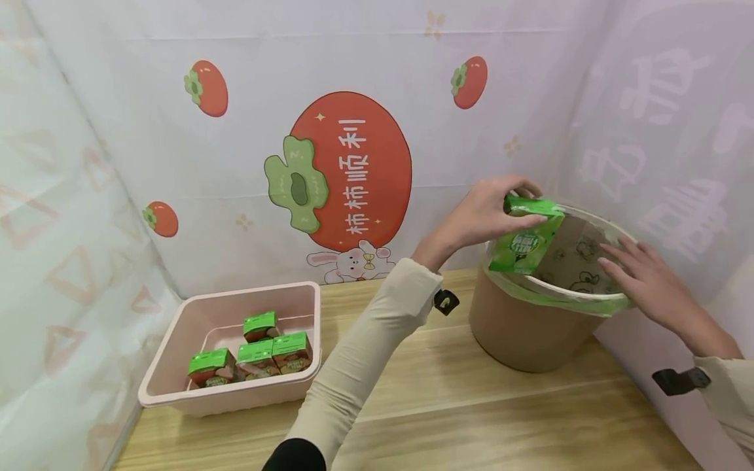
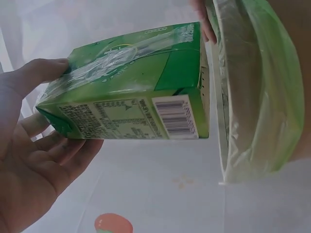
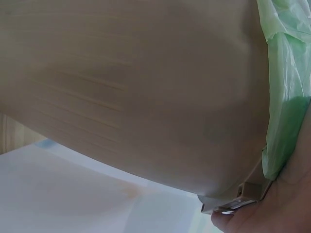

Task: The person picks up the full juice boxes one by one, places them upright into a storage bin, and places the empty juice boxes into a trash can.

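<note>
My left hand grips a green box with printed writing, tilted over the near-left rim of a brown round bin. In the left wrist view, the thumb lies on top of the box and the other fingers support it from below; a barcode shows on its side. A pale green liner bag is folded over the bin's rim. My right hand rests on the right side of that rim, fingers extended over the opening. In the right wrist view, a fingertip touches a clip under the rim.
A pink tray stands on the left of the wooden table, holding several small boxes with green tops. Behind the table hangs a white cloth printed with persimmons; more cloth closes off both sides.
</note>
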